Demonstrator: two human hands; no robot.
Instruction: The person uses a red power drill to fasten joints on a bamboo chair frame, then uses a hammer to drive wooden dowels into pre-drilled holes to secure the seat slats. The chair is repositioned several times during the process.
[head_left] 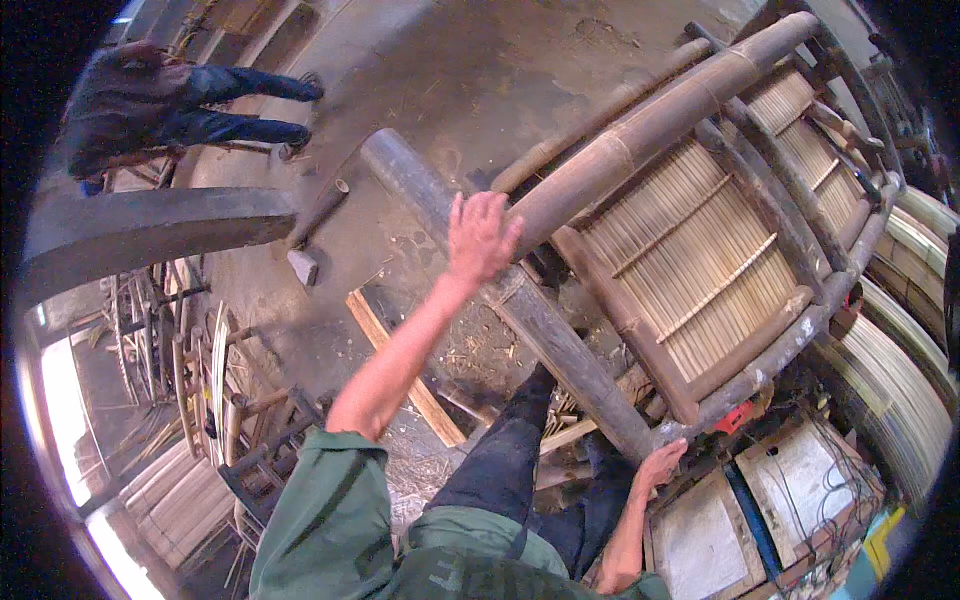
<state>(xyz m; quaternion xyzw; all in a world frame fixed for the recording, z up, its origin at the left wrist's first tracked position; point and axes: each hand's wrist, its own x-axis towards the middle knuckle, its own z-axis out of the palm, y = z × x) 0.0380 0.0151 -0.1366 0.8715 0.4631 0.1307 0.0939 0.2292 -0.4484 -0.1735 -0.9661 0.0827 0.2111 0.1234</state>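
Large bamboo chair frame with slatted seat [700, 250] at two o'clock, seated person [170, 100] at ten o'clock, flat wooden plank [405, 365] on floor [450, 70] at centre

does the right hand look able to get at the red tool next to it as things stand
Probably yes. The right hand grips the near corner of the bamboo frame, and the red tool lies just beyond it, partly under the frame's edge. Nothing else seems to block it, though the hand would have to let go first.

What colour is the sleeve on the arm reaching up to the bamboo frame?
Green sleeve, rolled above the elbow; seen in the head view.
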